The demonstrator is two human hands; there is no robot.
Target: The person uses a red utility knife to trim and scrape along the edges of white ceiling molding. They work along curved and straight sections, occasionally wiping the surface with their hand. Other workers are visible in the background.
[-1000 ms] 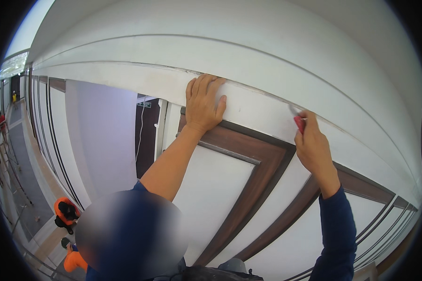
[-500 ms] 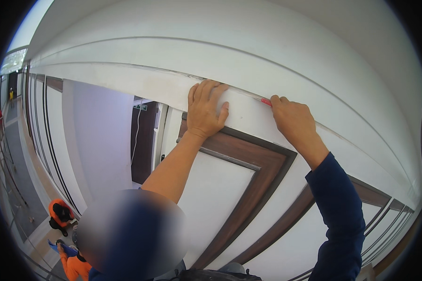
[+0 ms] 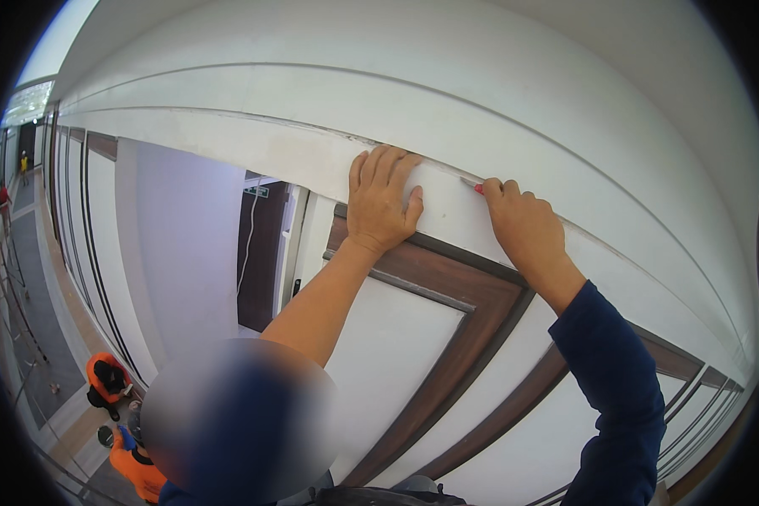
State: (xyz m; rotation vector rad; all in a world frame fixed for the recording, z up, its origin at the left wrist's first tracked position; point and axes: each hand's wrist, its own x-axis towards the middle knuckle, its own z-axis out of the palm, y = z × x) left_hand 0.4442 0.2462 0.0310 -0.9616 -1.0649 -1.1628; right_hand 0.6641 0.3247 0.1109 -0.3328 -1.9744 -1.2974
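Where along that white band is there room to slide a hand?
Bare band runs left of the left hand toward the grey wall panel. The right hand, gripping a red tool, crowds the seam; only a narrow gap separates the hands.

Left hand (image 3: 384, 201) lies flat on the wall band (image 3: 295, 156) above the door frame (image 3: 472, 295); right hand (image 3: 524, 228), holding a small tool (image 3: 477, 188), is just beside it.

Bright, even daylight, prob. from upper left; soft shadows under left hand (image 3: 382, 202). Fisheye bends straight edges; black vignette at corners. Blurred patch at lower centre; small objects near rim indistinct.
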